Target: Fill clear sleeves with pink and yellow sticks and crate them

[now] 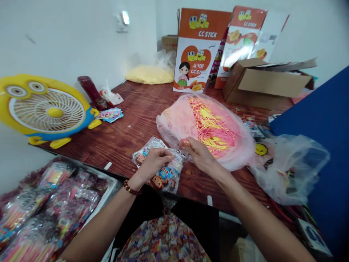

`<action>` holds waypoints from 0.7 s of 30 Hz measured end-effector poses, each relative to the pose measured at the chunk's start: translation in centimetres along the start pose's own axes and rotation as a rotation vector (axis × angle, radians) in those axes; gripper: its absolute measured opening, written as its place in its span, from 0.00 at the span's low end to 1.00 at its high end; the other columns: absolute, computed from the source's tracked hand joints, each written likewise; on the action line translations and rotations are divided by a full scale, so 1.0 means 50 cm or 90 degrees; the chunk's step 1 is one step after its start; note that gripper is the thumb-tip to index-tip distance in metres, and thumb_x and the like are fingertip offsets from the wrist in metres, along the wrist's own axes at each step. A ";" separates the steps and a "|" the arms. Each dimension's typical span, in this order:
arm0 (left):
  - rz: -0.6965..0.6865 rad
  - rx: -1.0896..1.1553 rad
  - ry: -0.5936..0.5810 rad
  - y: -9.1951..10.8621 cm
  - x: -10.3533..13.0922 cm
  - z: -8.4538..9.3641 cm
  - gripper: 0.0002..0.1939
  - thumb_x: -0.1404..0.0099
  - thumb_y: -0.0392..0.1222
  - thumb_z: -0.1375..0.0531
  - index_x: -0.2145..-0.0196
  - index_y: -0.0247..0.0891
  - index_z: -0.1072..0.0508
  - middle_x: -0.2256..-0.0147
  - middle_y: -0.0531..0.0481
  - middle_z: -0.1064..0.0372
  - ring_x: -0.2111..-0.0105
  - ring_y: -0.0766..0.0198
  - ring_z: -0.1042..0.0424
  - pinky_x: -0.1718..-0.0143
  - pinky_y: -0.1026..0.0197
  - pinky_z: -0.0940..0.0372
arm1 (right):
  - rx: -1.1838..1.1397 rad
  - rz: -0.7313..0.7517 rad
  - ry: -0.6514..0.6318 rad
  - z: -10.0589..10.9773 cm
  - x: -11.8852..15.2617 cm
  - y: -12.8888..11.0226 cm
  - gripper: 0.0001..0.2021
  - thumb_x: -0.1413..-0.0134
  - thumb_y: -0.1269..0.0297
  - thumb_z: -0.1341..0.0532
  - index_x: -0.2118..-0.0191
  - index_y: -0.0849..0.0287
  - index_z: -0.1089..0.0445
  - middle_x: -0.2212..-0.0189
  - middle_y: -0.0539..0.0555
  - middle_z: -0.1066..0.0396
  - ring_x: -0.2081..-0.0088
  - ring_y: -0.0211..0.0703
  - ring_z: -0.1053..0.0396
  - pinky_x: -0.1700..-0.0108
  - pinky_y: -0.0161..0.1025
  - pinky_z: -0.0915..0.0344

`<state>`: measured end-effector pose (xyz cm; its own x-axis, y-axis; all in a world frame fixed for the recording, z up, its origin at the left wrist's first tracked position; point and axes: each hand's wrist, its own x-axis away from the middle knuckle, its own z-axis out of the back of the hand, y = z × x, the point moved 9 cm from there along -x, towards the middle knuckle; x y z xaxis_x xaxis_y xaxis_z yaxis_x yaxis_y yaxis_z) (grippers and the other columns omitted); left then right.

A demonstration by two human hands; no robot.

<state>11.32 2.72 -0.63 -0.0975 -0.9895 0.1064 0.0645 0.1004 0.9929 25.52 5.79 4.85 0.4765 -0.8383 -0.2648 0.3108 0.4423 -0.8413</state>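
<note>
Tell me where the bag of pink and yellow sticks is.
In the head view, the bag of sticks lies on the table, right of centre, just beyond the right hand, in front of the largest CC Stick box.

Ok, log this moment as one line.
left hand: on bag | right hand: pinching sticks | sack: open, more sticks inside | fan: at left

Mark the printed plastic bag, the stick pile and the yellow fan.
Printed plastic bag point(167, 172): head view, on its printed front.
Stick pile point(211, 125): head view, middle of the exposed pink and yellow sticks.
Yellow fan point(55, 112): head view, on its central hub.
</note>
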 end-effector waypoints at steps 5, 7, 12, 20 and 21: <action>0.034 0.016 0.004 -0.010 0.014 0.010 0.11 0.50 0.46 0.33 0.79 0.36 0.27 0.81 0.55 0.35 0.80 0.70 0.41 0.77 0.65 0.47 | 0.068 0.032 -0.051 -0.027 0.001 -0.044 0.08 0.37 0.63 0.47 0.66 0.56 0.36 0.70 0.50 0.31 0.67 0.40 0.34 0.64 0.36 0.39; 0.049 0.023 0.001 -0.017 0.019 0.013 0.12 0.49 0.47 0.33 0.79 0.36 0.27 0.81 0.55 0.36 0.80 0.70 0.42 0.77 0.65 0.48 | 0.064 0.029 -0.045 -0.025 0.002 -0.048 0.06 0.37 0.65 0.48 0.65 0.56 0.36 0.70 0.50 0.31 0.67 0.40 0.34 0.64 0.35 0.39; 0.031 0.021 -0.027 -0.024 0.024 0.010 0.13 0.47 0.48 0.34 0.79 0.35 0.28 0.81 0.56 0.37 0.80 0.71 0.43 0.76 0.65 0.48 | 0.136 0.037 -0.080 -0.055 0.010 -0.051 0.09 0.36 0.62 0.49 0.69 0.54 0.39 0.73 0.49 0.33 0.70 0.41 0.36 0.66 0.36 0.40; -0.014 0.004 -0.047 -0.016 0.039 0.006 0.18 0.41 0.52 0.38 0.78 0.36 0.30 0.80 0.55 0.36 0.78 0.69 0.41 0.74 0.65 0.46 | -0.013 -0.006 -0.029 -0.039 0.010 -0.035 0.08 0.36 0.60 0.46 0.67 0.54 0.36 0.73 0.48 0.33 0.69 0.40 0.34 0.64 0.37 0.38; -0.027 -0.002 -0.041 -0.012 0.041 0.007 0.17 0.40 0.53 0.38 0.77 0.36 0.29 0.79 0.54 0.35 0.77 0.68 0.40 0.73 0.64 0.45 | -0.066 -0.013 0.013 -0.025 0.010 -0.035 0.08 0.36 0.59 0.46 0.66 0.54 0.35 0.72 0.48 0.32 0.68 0.40 0.33 0.63 0.37 0.37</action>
<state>10.73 0.65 -0.98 -0.1635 -0.9842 0.0674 0.0626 0.0579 0.9964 24.18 4.22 5.59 0.4538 -0.8538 -0.2551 0.2336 0.3902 -0.8906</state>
